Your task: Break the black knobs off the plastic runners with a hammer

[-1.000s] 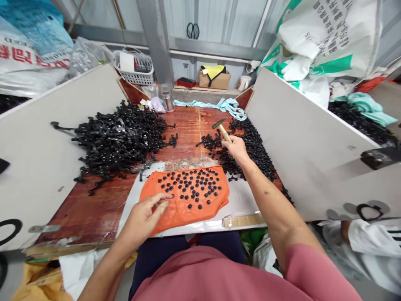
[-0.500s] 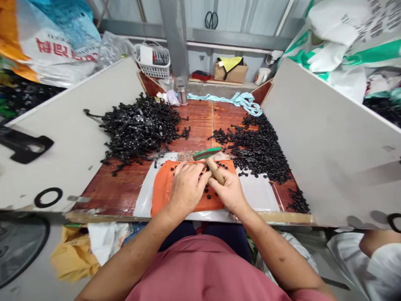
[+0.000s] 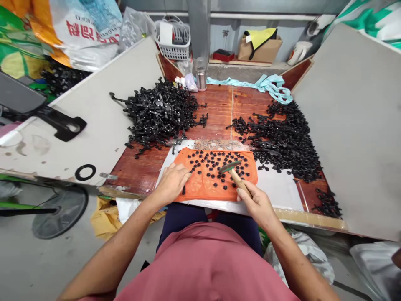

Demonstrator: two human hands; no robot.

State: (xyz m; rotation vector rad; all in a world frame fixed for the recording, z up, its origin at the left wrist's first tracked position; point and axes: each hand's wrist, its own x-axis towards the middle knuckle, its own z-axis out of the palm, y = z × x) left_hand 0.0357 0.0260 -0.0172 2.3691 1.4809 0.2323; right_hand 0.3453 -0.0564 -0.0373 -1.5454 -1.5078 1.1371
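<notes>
My right hand [image 3: 259, 205] is closed round the wooden handle of a small hammer [image 3: 239, 182]. Its greenish head hangs over an orange cloth [image 3: 206, 193] strewn with small black round plastic pieces [image 3: 216, 184]. At the cloth's left side, my left hand [image 3: 171, 182] has its fingers drawn together, with a small black plastic piece [image 3: 192, 170] at the fingertips. Just below the thumb lies a short black stick-like piece [image 3: 184, 190]. The palm and inner fingers of the left hand are hidden.
On the left rises a pile of long black plastic parts [image 3: 159, 113]; another black pile [image 3: 288, 142] spreads on the right. Grey side panels [image 3: 354, 138] flank the wooden table [image 3: 216, 108]. At the back stand a steel flask [image 3: 201, 79], a grey basket [image 3: 173, 51] and a blue cloth strip [image 3: 275, 85].
My hands have come apart: the left moved to the cloth's left side, the right drew back rightward with the hammer. More black pieces on the cloth are uncovered, and the view has shifted.
</notes>
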